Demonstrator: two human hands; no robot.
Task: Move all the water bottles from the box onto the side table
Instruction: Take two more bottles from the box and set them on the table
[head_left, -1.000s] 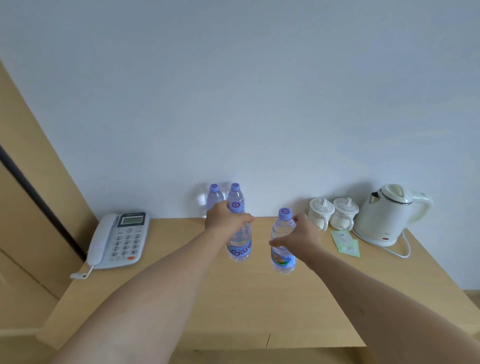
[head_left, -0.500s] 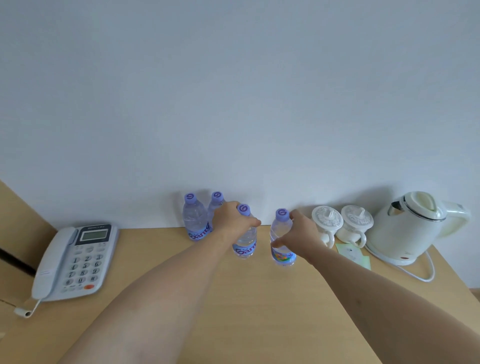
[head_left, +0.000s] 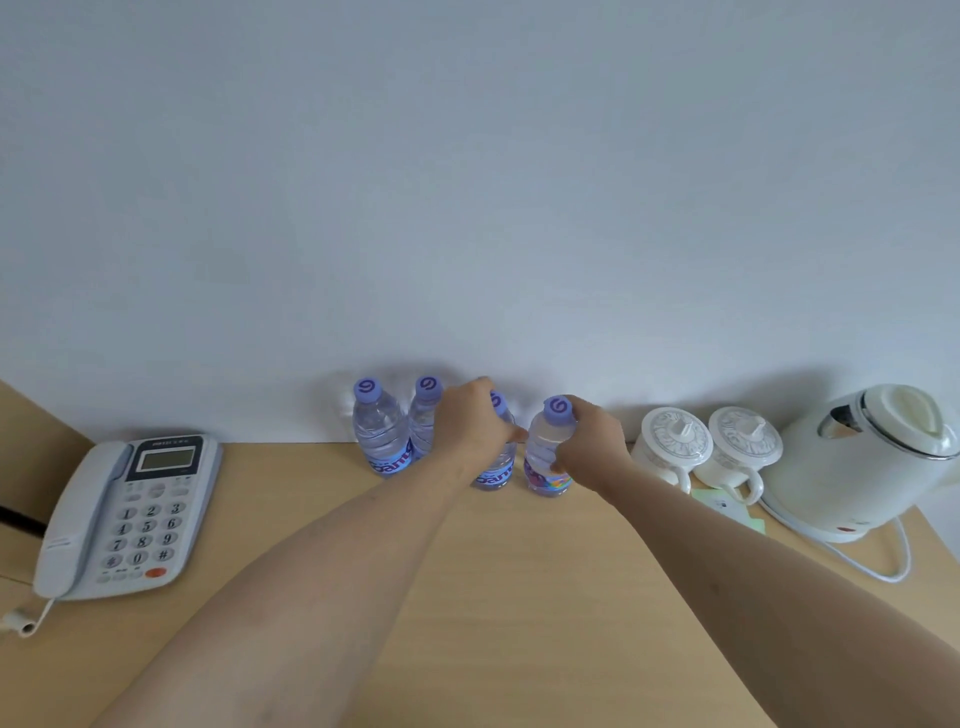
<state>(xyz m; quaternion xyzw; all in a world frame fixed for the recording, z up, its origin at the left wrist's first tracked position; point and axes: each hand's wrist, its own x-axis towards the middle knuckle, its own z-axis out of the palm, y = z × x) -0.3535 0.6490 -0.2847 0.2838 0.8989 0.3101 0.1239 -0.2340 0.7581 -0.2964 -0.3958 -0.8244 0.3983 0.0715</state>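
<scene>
Bottles: four stand upright on the side table (head_left: 519, 597) at the wall, long axes vertical, caps up | your left hand (head_left: 470, 426) grips the third bottle (head_left: 497, 470); your right hand (head_left: 589, 444) grips the fourth bottle (head_left: 545, 457) | risk: releasing carelessly may tip one into the back pair (head_left: 400, 436) or the cups (head_left: 670, 447).

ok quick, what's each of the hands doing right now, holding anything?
Left hand: grips the third water bottle near its top.
Right hand: grips the fourth water bottle by its upper body.
</scene>
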